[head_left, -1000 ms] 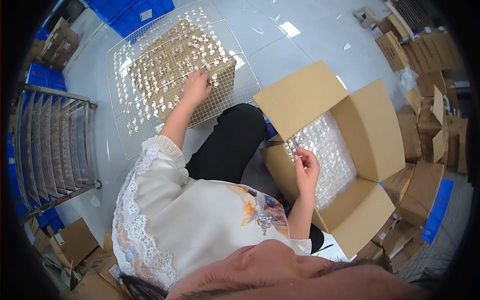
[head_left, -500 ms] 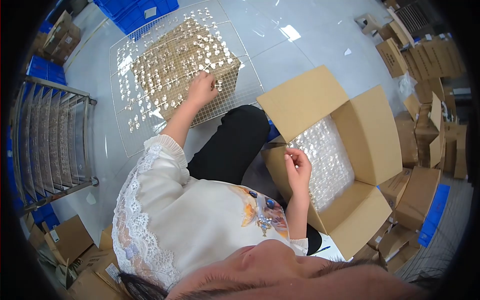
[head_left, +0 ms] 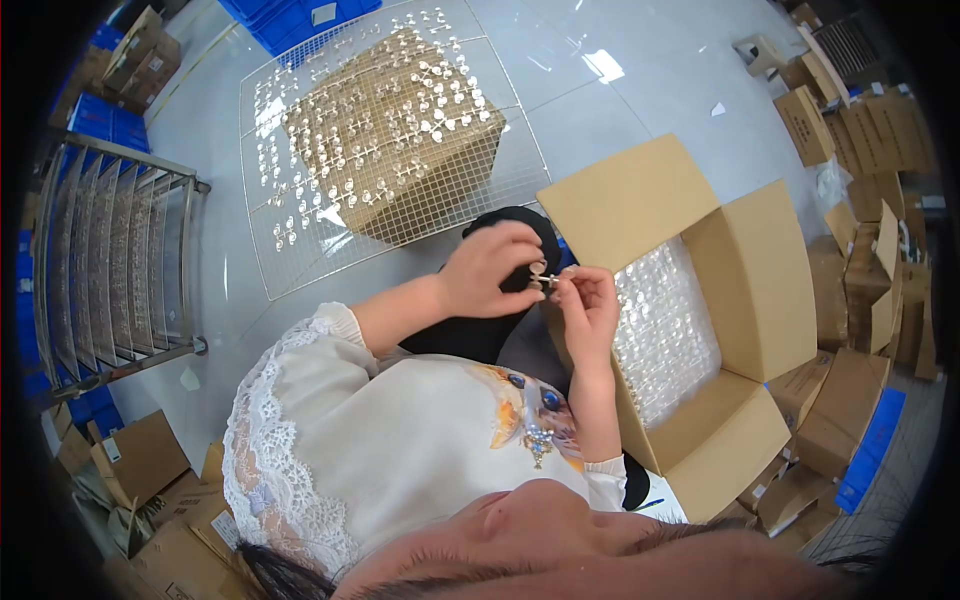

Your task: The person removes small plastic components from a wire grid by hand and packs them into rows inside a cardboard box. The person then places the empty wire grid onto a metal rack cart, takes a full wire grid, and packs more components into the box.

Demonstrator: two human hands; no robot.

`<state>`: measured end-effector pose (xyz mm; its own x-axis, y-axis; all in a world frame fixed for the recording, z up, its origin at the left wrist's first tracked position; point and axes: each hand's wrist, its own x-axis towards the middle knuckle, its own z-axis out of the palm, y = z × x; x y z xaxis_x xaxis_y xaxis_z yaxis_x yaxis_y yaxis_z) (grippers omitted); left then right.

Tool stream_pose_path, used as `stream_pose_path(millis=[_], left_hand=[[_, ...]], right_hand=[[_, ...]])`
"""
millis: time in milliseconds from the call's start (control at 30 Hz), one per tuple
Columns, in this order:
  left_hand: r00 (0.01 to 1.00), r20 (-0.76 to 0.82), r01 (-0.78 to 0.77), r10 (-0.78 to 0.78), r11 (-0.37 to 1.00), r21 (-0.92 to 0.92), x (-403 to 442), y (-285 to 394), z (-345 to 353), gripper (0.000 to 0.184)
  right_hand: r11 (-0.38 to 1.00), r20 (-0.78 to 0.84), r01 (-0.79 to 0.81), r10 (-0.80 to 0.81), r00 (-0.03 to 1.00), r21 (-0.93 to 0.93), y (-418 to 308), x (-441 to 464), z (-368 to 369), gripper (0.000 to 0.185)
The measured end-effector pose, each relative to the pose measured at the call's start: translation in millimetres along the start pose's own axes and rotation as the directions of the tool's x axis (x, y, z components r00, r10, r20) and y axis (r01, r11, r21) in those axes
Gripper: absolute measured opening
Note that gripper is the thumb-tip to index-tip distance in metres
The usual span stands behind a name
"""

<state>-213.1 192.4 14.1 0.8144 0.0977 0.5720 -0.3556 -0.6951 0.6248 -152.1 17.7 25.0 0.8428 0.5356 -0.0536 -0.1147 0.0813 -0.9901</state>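
A small shiny piece with round disc-like ends (head_left: 538, 270) is between my two hands, above my dark-trousered knee. My left hand (head_left: 490, 270) curves around it from the left, thumb and fingertips at its ends. From the right, my right hand (head_left: 588, 308) pinches its near end between thumb and forefinger. Beyond my left hand, many similar shiny pieces (head_left: 385, 185) lie in rows on a wire mesh rack (head_left: 262, 272). The rack rests on a cardboard box (head_left: 440, 185). Beside my right hand stands an open carton (head_left: 755, 290), with clear, bubbly-looking plastic packing (head_left: 662, 335) inside.
A wheeled metal trolley (head_left: 125, 355) holding upright mesh racks stands at the left. Blue crates (head_left: 290, 18) sit at the back. Cardboard boxes (head_left: 845, 410) are stacked along the right, and more cartons (head_left: 140, 455) lie at lower left. A pen and paper (head_left: 660, 500) lie near my right elbow.
My left hand has come back from the mesh rack to meet my right hand, and a small shiny piece is now between them. My right hand has shifted slightly left from the carton's edge.
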Motion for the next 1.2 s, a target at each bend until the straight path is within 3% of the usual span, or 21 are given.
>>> stream_pose_path(millis=[67, 100, 167, 233, 300, 500, 567, 633, 667, 700, 733, 800, 833, 900, 967, 1000, 1067, 1200], left_hand=[[0.993, -0.045, 0.107, -0.105, 0.993, 0.051, 2, -28, -13, 0.029], [0.972, -0.029, 0.234, -0.234, 0.944, 0.234, 2, -49, -19, 0.031], [0.896, -0.056, 0.397, -0.441, 0.737, 0.546, -6, -103, -36, 0.035], [0.819, -0.085, 0.416, -0.567, 0.485, 0.769, -18, -145, -51, 0.033], [0.701, -0.045, 0.435, -0.712, 0.377, 0.818, -15, -148, -65, 0.033], [0.836, 0.033, 0.312, -0.547, 0.524, 0.793, -31, -173, -73, 0.025], [0.757, -0.037, 0.405, -0.652, 0.425, 0.810, -14, -147, -80, 0.029], [0.734, -0.164, 0.534, -0.659, 0.410, 0.740, 6, -112, -82, 0.030], [0.744, -0.141, 0.517, -0.653, 0.431, 0.739, 9, -107, -74, 0.030], [0.737, -0.181, 0.665, -0.651, 0.652, 0.363, 12, -101, -65, 0.028], [0.711, -0.209, 0.669, -0.671, 0.738, -0.090, 18, -87, -55, 0.027], [0.589, 0.057, 0.695, -0.806, 0.470, -0.544, 37, -39, -23, 0.022], [0.593, 0.208, 0.663, -0.778, 0.325, -0.675, 39, -24, -5, 0.022], [0.600, 0.426, 0.649, -0.677, 0.102, -0.754, 39, 2, 30, 0.022], [0.594, 0.542, 0.666, -0.594, -0.015, -0.746, 39, 27, 54, 0.023], [0.593, 0.563, 0.676, -0.576, -0.025, -0.737, 38, 37, 64, 0.023], [0.551, 0.631, 0.639, -0.547, -0.209, -0.740, 37, 52, 79, 0.026], [0.569, 0.677, 0.622, -0.468, -0.294, -0.726, 26, 64, 98, 0.027]], right_hand=[[0.996, -0.078, -0.058, 0.053, 0.996, -0.062, -2, -6, -14, 0.013], [0.997, -0.110, -0.039, 0.031, 0.993, -0.070, -2, -9, -21, 0.013], [0.997, -0.149, -0.019, 0.007, 0.989, -0.076, 2, -17, -36, 0.012], [0.995, -0.215, -0.019, -0.002, 0.977, -0.095, 8, -26, -51, 0.016], [0.994, -0.239, -0.021, -0.005, 0.971, -0.106, 8, -33, -61, 0.017], [0.992, -0.346, -0.060, 0.018, 0.938, -0.110, 7, -55, -81, 0.018], [0.995, -0.365, -0.069, 0.037, 0.930, -0.076, 5, -57, -90, 0.017], [0.995, -0.385, -0.073, 0.042, 0.922, -0.066, 2, -59, -96, 0.017], [0.996, -0.380, -0.078, 0.053, 0.924, -0.050, 1, -60, -98, 0.017], [0.996, -0.375, -0.085, 0.066, 0.925, -0.033, 0, -63, -100, 0.017], [0.996, -0.367, -0.091, 0.079, 0.927, -0.014, -2, -64, -100, 0.016], [0.994, -0.371, -0.090, 0.104, 0.923, 0.056, -8, -61, -91, 0.015], [0.995, -0.389, -0.084, 0.099, 0.916, 0.055, -8, -61, -87, 0.015], [0.982, -0.357, -0.013, 0.080, 0.931, 0.186, -5, -60, -83, 0.014], [0.943, -0.341, 0.048, 0.071, 0.937, 0.330, -1, -60, -80, 0.014], [0.945, -0.366, 0.056, 0.070, 0.928, 0.322, -2, -61, -77, 0.014], [0.878, -0.385, 0.139, 0.055, 0.921, 0.459, -7, -60, -72, 0.014], [0.864, -0.506, 0.256, -0.002, 0.863, 0.433, -7, -57, -65, 0.015]])
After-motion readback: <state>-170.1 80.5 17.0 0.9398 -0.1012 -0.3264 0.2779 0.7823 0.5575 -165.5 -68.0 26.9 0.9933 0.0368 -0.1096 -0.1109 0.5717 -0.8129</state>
